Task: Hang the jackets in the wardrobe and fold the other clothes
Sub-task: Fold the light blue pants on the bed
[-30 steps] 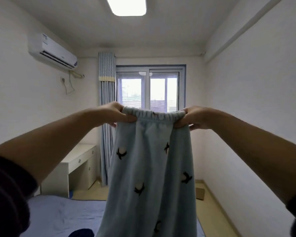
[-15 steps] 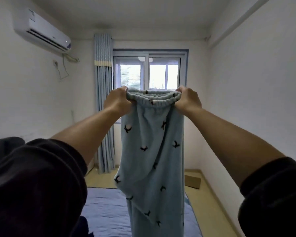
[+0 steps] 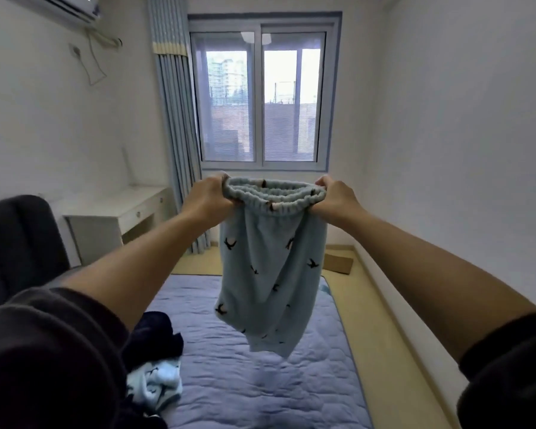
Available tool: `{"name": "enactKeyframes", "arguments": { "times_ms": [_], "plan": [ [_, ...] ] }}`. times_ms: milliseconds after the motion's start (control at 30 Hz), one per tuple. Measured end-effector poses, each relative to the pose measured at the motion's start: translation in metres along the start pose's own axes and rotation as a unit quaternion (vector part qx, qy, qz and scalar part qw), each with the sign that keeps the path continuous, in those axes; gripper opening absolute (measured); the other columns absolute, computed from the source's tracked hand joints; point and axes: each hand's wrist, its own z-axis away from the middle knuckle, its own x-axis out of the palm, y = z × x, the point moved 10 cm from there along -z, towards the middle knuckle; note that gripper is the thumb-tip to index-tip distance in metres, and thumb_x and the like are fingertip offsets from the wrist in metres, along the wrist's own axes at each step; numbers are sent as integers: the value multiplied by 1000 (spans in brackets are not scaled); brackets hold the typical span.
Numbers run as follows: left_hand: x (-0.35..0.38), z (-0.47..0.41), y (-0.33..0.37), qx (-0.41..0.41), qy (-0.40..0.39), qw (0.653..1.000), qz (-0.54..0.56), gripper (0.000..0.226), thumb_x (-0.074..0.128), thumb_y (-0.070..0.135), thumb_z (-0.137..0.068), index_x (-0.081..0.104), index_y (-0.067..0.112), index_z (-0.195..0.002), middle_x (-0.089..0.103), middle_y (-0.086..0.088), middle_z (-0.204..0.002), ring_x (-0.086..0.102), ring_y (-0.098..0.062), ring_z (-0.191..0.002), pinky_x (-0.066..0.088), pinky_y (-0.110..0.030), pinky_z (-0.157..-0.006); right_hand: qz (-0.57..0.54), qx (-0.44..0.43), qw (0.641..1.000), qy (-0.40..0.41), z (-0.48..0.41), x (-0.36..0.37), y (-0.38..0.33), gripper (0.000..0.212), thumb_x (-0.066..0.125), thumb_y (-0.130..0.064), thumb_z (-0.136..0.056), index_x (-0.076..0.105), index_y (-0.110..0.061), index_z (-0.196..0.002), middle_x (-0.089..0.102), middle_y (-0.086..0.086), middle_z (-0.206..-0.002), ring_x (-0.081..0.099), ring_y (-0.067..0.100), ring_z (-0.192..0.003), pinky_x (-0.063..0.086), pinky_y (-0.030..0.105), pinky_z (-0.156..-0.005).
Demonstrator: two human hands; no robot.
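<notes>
Light blue fleece pants (image 3: 271, 274) with small black bird prints hang in the air above the bed. My left hand (image 3: 208, 196) grips the left end of their elastic waistband. The right end is gripped by my right hand (image 3: 334, 195). Both arms are stretched forward. The legs billow out toward me over the mattress, and their lower ends swing free without touching it. On the bed at lower left lie a dark garment (image 3: 155, 339) and a pale blue bird-print piece (image 3: 155, 382).
The lilac quilted mattress (image 3: 260, 382) fills the lower middle. A dark padded headboard (image 3: 16, 243) and a white desk (image 3: 115, 212) stand at left. Window and blue curtain (image 3: 175, 128) are ahead. A cardboard box (image 3: 338, 261) lies on the floor strip along the right wall.
My hands have come down with the pants, from in front of the window to below its sill. The view has tilted down, and the pants' legs swing toward me.
</notes>
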Motion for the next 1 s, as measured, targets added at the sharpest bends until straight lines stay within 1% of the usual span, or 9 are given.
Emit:
{"name": "enactKeyframes", "arguments": {
  "times_ms": [167,267,333,500,600,700,833,933,1000],
  "plan": [
    [54,112,-26,-49,-100,994,21,24,74,26,-76,57,18,-92,59,3,-81,53,-13,-72,37,-23,-57,-14,70,995,-71,114,47,51,28,63,-4,-77,57,-10,-103,63,8,-94,58,21,-85,48,32,-70],
    [78,188,-37,-65,-170,981,65,25,76,19,-75,64,14,-97,66,-2,-90,60,-17,-83,44,-27,-67,-33,108,989,-99,193,70,69,28,63,-4,-75,59,-12,-102,63,5,-90,57,16,-79,45,24,-63],
    [89,241,-46,-92,-228,964,105,24,76,17,-75,68,18,-97,70,-2,-93,64,-19,-89,51,-32,-75,-46,125,984,-116,244,85,74,29,63,-3,-74,60,-12,-102,63,7,-91,56,17,-80,44,23,-64],
    [85,375,-55,-127,-300,919,221,35,72,25,-67,65,25,-101,71,-2,-101,65,-19,-100,53,-39,-88,-106,172,970,-138,366,103,74,27,65,-2,-73,62,-18,-95,66,1,-87,59,13,-78,47,26,-67],
    [82,447,-51,-135,-361,880,278,38,69,25,-70,61,29,-107,68,2,-109,64,-14,-104,53,-36,-90,-142,190,956,-171,428,114,68,28,66,-1,-74,63,-15,-99,67,0,-89,60,10,-79,48,21,-68],
    [78,486,-51,-145,-373,869,293,40,69,25,-72,62,24,-111,68,1,-112,63,-14,-106,52,-35,-91,-151,201,949,-193,464,122,66,30,66,1,-75,64,-10,-103,67,4,-92,60,10,-81,50,25,-72],
    [89,508,-67,-183,-358,869,289,42,70,24,-71,64,19,-112,69,0,-110,64,-13,-104,53,-33,-89,-172,224,934,-217,485,144,79,30,66,4,-75,64,-6,-103,67,6,-92,59,9,-79,47,15,-65],
    [116,516,-85,-214,-345,870,281,31,72,9,-77,66,23,-104,70,5,-102,64,-10,-96,53,-24,-81,-184,247,922,-236,487,169,107,28,65,7,-75,63,-10,-97,66,1,-86,59,9,-78,47,12,-63],
    [141,518,-101,-245,-333,869,271,33,68,-1,-80,65,23,-102,70,9,-97,64,-6,-91,50,-14,-72,-188,272,912,-242,485,189,132,29,65,8,-74,63,-13,-94,66,-3,-84,59,5,-74,46,8,-60]
  ]
}}
